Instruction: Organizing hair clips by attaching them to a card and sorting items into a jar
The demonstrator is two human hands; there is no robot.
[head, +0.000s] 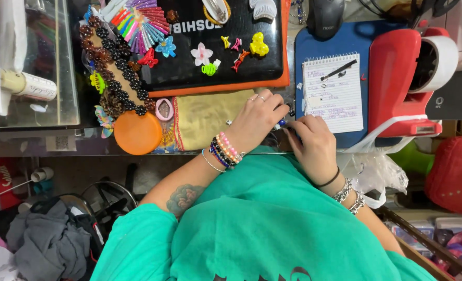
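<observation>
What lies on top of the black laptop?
On the laptop lie small coloured hair clips, a white flower clip and a fan of coloured slides. Its far edge is out of view.

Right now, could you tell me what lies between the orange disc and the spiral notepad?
In the head view, a yellow cloth lies between the orange disc and the spiral notepad, with the left hand beside it.

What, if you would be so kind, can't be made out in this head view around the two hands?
- The small thing pinched between the left hand and right hand: the fingers cover all but a blue tip.
- The notepad handwriting: too small to read.
- The computer mouse: cut off by the top edge.
- The red heart-shaped box: cut off by the right edge.
</observation>
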